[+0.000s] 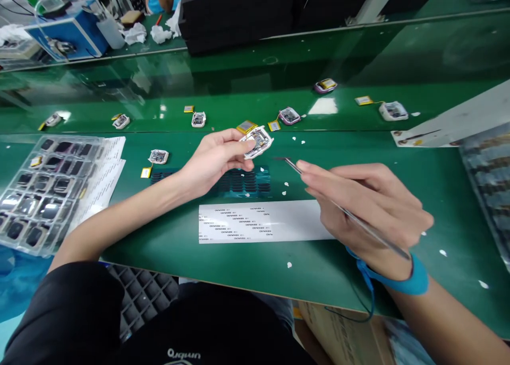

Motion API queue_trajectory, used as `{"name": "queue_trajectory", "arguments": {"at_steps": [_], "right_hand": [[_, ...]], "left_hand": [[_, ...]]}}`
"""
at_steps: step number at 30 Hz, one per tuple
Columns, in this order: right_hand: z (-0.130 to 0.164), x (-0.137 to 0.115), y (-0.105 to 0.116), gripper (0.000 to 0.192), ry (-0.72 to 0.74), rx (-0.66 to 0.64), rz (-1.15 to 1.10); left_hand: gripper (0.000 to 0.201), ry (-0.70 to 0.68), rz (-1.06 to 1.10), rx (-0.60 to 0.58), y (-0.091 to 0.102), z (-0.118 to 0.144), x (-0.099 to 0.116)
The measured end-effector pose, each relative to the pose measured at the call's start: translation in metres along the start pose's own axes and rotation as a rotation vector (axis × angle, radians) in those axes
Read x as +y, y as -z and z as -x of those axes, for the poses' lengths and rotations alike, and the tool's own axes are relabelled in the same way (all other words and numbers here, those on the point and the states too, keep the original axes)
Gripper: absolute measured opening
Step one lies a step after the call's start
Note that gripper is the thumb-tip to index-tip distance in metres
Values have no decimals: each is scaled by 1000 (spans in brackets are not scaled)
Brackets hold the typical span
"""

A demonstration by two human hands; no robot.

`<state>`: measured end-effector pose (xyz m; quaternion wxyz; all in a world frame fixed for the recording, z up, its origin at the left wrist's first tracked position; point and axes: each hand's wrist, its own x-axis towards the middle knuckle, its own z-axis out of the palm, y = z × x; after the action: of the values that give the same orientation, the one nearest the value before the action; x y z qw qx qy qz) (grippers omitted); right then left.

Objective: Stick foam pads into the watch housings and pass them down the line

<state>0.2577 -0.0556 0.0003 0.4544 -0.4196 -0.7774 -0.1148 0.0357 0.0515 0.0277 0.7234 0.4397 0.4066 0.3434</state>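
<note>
From where I stand, the person's left hand (217, 158) has its fingers pinching a small white watch-like case with exposed electronics (260, 142), held up over the dark green counter (163, 243); a flat yellow-edged battery (246, 126) sits beside it. The right hand (358, 203), a blue strap (418, 278) around its wrist, has its fingers closed around slim silver metal tweezers (364, 226), their tip near the case but apart. Below lies a long white printed strip (258, 221).

The left hand (213, 160) pinches, forearm (133, 213) extended; the right hand (366, 205) curls pen-style.
</note>
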Motion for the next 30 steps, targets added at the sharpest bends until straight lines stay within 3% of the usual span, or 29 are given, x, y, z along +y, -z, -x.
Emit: {"name": "queue_trajectory", "arguments": {"at_steps": [4,7,10,20,30], "right_hand": [[-2,-4,10,74,85,-222,-36],[-3,-7,12,75,92,-290,-46],[-3,-8,10,75,112,-291,-38],[-4,-11,9,63,94,-305,-17],[-1,-16,-8,80,-51,-157,-155]], "left_hand": [[14,28,92,42,-10,11,-11],[20,11,127,29,-13,17,-15],[29,14,127,20,-15,21,-15],[33,3,101,48,-21,26,-16],[25,-84,28,32,-19,24,-26]]}}
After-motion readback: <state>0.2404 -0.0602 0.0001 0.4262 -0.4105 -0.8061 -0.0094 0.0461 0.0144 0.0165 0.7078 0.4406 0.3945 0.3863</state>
